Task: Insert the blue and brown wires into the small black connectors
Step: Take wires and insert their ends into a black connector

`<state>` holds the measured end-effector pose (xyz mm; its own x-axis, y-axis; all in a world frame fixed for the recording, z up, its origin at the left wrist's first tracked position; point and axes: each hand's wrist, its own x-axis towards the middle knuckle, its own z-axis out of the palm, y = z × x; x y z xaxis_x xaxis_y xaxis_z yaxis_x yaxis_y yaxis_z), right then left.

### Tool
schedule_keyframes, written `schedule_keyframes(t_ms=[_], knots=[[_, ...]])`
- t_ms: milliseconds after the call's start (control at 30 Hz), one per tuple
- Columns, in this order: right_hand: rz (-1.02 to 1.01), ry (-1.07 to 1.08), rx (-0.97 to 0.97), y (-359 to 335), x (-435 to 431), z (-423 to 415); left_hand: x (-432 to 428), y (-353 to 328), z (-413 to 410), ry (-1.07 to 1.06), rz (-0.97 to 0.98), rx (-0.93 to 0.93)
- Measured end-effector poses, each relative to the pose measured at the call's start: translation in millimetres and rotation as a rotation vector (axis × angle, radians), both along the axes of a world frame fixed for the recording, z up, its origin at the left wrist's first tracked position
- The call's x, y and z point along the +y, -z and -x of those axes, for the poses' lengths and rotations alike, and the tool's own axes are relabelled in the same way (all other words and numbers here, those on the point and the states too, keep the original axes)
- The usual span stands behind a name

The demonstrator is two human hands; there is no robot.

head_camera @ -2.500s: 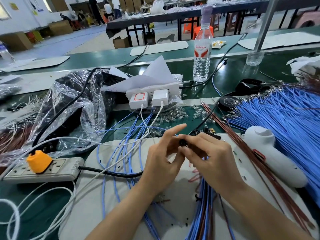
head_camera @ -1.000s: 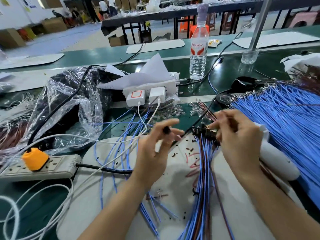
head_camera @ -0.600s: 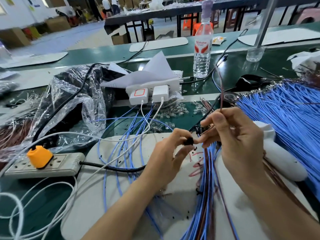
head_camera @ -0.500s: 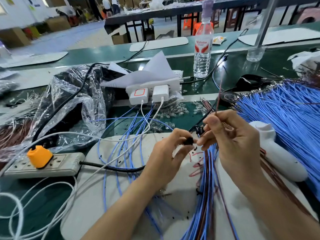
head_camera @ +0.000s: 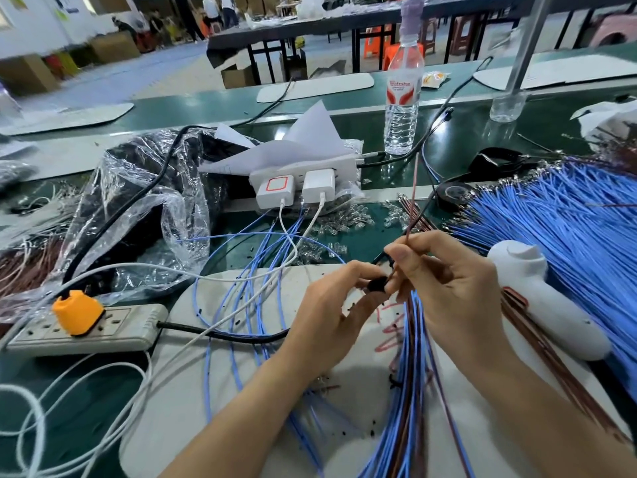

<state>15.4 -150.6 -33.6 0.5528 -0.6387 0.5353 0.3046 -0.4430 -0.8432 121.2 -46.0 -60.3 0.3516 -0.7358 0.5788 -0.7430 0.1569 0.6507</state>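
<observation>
My left hand [head_camera: 331,315] pinches a small black connector [head_camera: 376,283] between thumb and fingertips above the white mat [head_camera: 220,401]. My right hand [head_camera: 451,291] pinches a single brown wire [head_camera: 412,201] that sticks up past my thumb, its lower end touching the connector. Below both hands lies a bundle of blue and brown wires [head_camera: 406,391] fitted with connectors. A big heap of loose blue wires [head_camera: 565,229] fans out at the right, and loose brown wires [head_camera: 551,360] lie beside it.
A white handheld tool [head_camera: 544,305] lies to the right of my hands. At the left, a power strip with an orange plug [head_camera: 77,310] and white cables. Behind are a white charger block [head_camera: 300,182], a plastic bag [head_camera: 138,208], small glass bulbs [head_camera: 348,219], black tape [head_camera: 455,193] and a water bottle [head_camera: 402,91].
My right hand left the connector, took one brown wire from the right and brought it to the connector in my left hand. The wire's end now sits at the connector.
</observation>
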Motion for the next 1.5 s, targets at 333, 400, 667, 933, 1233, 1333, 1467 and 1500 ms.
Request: schedule_keyframes(t_ms=[333, 400, 667, 933, 1233, 1333, 1467, 1500], knots=[[0.104, 0.023, 0.037, -2.2, 2.1, -0.2, 0.1, -1.3, -0.2, -0.029, 0.042, -0.038], [0.089, 0.0, 0.042, -2.0, 2.2, -0.6, -0.3, -1.1, 0.3, -0.025, 0.035, -0.018], [-0.05, 0.024, 0.024, 0.6, 3.0, -1.2, -0.3, -1.4, 4.4, -0.015, 0.034, 0.032], [-0.185, -0.003, -0.012, -3.0, 3.2, -0.3, 0.1, -3.1, 5.1, -0.038, 0.048, 0.016], [-0.043, 0.042, 0.07, -3.7, 0.0, 2.5, -0.7, -0.9, 2.7, -0.077, 0.072, -0.034], [-0.026, 0.039, 0.105, -4.4, -0.5, 3.0, -1.2, -1.5, 0.2, -0.102, 0.084, 0.033], [-0.004, 0.063, 0.11, -0.8, -0.7, 0.5, -1.2, 0.6, -3.1, -0.097, 0.104, 0.025], [0.008, 0.062, 0.102, 0.1, -1.0, 0.7, -1.4, 1.2, -2.3, -0.081, 0.107, 0.009]])
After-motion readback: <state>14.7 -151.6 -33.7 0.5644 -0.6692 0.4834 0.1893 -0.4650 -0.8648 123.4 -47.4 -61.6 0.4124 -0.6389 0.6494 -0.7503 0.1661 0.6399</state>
